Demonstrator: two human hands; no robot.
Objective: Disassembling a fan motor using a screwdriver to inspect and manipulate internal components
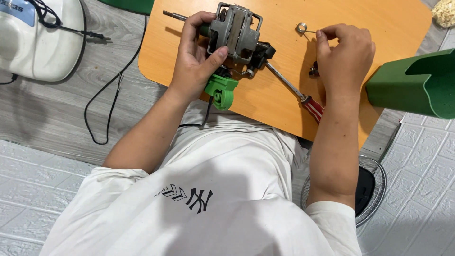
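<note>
Left hand (194, 59) clamps fan motor (235, 34); right hand (343, 57) pinches small spring clip (302, 28) w/ fingertips. Risk: clip slips, springs off orange board (379, 23).

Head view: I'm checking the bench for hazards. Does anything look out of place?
The red-handled screwdriver lies slanted with its handle past the orange board's near edge. The left hand grips the grey fan motor; nothing looks damaged.
</note>
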